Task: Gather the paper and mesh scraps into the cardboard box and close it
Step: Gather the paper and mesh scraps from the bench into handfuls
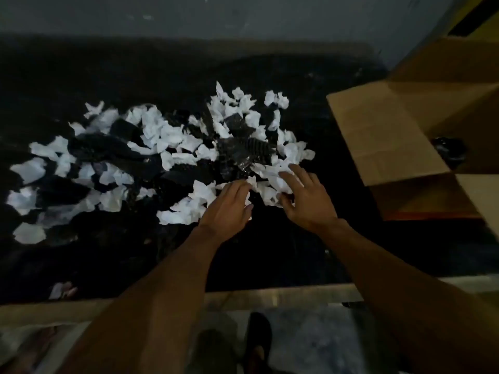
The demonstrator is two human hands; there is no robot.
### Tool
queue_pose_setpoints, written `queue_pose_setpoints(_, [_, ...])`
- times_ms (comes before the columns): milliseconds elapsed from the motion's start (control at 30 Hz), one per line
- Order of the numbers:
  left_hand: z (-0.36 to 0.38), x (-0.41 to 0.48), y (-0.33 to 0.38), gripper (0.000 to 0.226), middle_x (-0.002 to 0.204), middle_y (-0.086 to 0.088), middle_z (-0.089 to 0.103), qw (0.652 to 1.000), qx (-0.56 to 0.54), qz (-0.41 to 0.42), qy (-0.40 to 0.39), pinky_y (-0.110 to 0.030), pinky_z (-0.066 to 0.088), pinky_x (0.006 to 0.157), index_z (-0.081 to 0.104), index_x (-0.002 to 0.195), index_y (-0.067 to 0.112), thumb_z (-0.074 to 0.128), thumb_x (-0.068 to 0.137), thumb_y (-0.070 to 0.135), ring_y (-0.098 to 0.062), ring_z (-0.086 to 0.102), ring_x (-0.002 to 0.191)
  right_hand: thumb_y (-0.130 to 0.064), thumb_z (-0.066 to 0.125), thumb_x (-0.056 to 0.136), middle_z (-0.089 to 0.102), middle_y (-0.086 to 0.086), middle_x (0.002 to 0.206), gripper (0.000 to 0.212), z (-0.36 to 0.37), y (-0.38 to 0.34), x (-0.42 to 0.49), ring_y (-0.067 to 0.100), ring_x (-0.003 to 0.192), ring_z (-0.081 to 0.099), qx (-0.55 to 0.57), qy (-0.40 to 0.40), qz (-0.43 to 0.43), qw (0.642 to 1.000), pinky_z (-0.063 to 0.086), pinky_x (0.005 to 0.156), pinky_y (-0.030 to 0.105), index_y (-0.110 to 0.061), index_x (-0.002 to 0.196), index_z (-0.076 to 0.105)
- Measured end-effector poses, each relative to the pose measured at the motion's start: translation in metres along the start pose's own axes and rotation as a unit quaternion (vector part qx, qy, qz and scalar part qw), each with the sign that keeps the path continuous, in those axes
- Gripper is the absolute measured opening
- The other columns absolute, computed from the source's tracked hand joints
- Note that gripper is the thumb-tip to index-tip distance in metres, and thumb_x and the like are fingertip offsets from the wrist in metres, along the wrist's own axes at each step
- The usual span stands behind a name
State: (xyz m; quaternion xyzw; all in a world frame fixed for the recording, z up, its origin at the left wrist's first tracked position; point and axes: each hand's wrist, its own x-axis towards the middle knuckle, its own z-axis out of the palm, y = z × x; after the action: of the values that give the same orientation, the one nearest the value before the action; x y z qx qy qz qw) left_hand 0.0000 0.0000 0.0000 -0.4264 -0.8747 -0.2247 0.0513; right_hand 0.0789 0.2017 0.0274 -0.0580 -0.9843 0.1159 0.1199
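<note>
On dark table (270, 252): white paper scraps (162, 133), dozens, too many to count, mixed with several black mesh scraps (243, 152). Spread's long axis runs left to right, far end just beside one cardboard box (383, 136) at right. Box flaps up, one dark lump (449, 151) inside. Two hands: left hand (229, 203) and right hand (306, 197), fingers loosely spread, resting on near-right scraps, nothing gripped.

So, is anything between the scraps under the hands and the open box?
Only a flap of the cardboard box, folded out toward the pile. The scraps must go over it. The left hand and right hand touch the scraps directly.
</note>
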Motion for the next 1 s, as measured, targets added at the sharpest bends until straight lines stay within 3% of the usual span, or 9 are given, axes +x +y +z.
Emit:
queue_pose_setpoints(133, [0.021,0.005,-0.013,0.064,0.149,-0.01,0.035,0.996,-0.008,-0.048,-0.075,-0.039,0.027,0.114,0.031,0.146,0.009,0.058,0.092,0.029,-0.028,0.032,0.136,-0.054,0.044,0.085,0.04,0.007,0.149,0.068,0.025,0.011,0.002,0.035,0.129,0.042,-0.001,-0.074,0.004,0.997,0.043,0.099,0.052,-0.024,0.146,0.037])
queue_pose_setpoints(300, [0.039,0.008,-0.021,0.072,0.142,-0.01,0.042,0.995,-0.008,-0.067,-0.076,-0.038,0.027,0.111,0.018,0.151,0.012,0.056,0.094,0.034,-0.028,0.036,0.13,-0.057,0.046,0.084,0.05,0.004,0.137,0.073,0.046,0.015,0.003,0.032,0.124,0.044,-0.003,-0.096,0.016,0.995,0.043,0.096,0.051,-0.031,0.149,0.027])
queue_pose_setpoints(433, [0.048,0.008,-0.019,0.053,0.122,-0.016,0.056,0.997,0.025,-0.072,-0.022,-0.036,0.034,0.102,0.046,0.137,0.004,0.062,0.089,0.023,-0.032,0.048,0.112,-0.048,0.059,0.078,0.062,0.008,0.12,0.079,0.06,0.008,0.003,0.036,0.111,0.053,0.027,-0.046,0.04,0.998,0.047,0.088,0.05,-0.026,0.147,0.028])
queue_pose_setpoints(533, [0.05,0.006,-0.015,0.032,0.099,-0.016,0.062,0.996,0.05,-0.006,0.073,-0.041,0.043,0.088,0.069,0.103,0.001,0.072,0.075,0.015,-0.026,0.042,0.096,-0.05,0.044,0.08,0.061,0.005,0.121,0.065,0.074,0.018,0.01,0.035,0.111,0.053,-0.001,-0.102,0.034,0.994,0.042,0.091,0.044,-0.02,0.138,0.044])
queue_pose_setpoints(633, [0.048,0.006,-0.021,0.027,0.11,-0.017,0.054,0.996,0.051,-0.065,0.036,-0.045,0.048,0.087,0.069,0.102,0.011,0.061,0.086,0.031,-0.029,0.043,0.101,-0.043,0.037,0.088,0.063,0.005,0.114,0.048,0.079,0.022,0.014,0.032,0.107,0.053,-0.042,-0.106,0.004,0.993,0.038,0.089,0.042,-0.015,0.119,0.061])
queue_pose_setpoints(733, [0.045,0.011,-0.024,0.027,0.115,-0.019,0.055,0.993,0.093,-0.057,0.034,-0.043,0.041,0.091,0.07,0.093,0.014,0.057,0.087,0.038,-0.033,0.043,0.109,-0.031,0.049,0.085,0.061,0.015,0.099,0.03,0.078,0.016,0.019,0.034,0.098,0.048,-0.026,0.02,-0.009,0.999,0.039,0.085,0.045,-0.007,0.093,0.066])
queue_pose_setpoints(833, [0.043,0.017,-0.022,0.028,0.089,-0.017,0.066,0.996,0.064,0.003,0.062,-0.037,0.039,0.09,0.069,0.086,0.003,0.056,0.085,0.028,-0.027,0.047,0.097,-0.031,0.058,0.08,0.051,0.017,0.113,0.033,0.082,0.015,0.019,0.035,0.105,0.045,0.039,0.039,0.04,0.998,0.035,0.091,0.039,-0.003,0.097,0.066])
queue_pose_setpoints(933, [0.046,0.016,-0.025,0.033,0.09,-0.02,0.068,0.998,0.013,-0.063,0.021,-0.04,0.047,0.085,0.065,0.094,-0.002,0.055,0.086,0.028,-0.035,0.061,0.089,-0.025,0.063,0.084,0.058,0.017,0.103,0.027,0.076,0.012,0.019,0.035,0.095,0.055,0.099,-0.008,0.069,0.993,0.044,0.079,0.033,-0.002,0.098,0.063])
queue_pose_setpoints(1000, [0.044,0.015,-0.022,0.035,0.097,-0.023,0.064,0.992,-0.044,-0.119,-0.02,-0.041,0.05,0.078,0.057,0.103,-0.004,0.054,0.089,0.029,-0.039,0.059,0.091,-0.019,0.066,0.083,0.058,0.014,0.105,0.036,0.07,0.009,0.02,0.027,0.092,0.055,0.172,-0.036,0.108,0.979,0.044,0.074,0.03,-0.01,0.113,0.049])
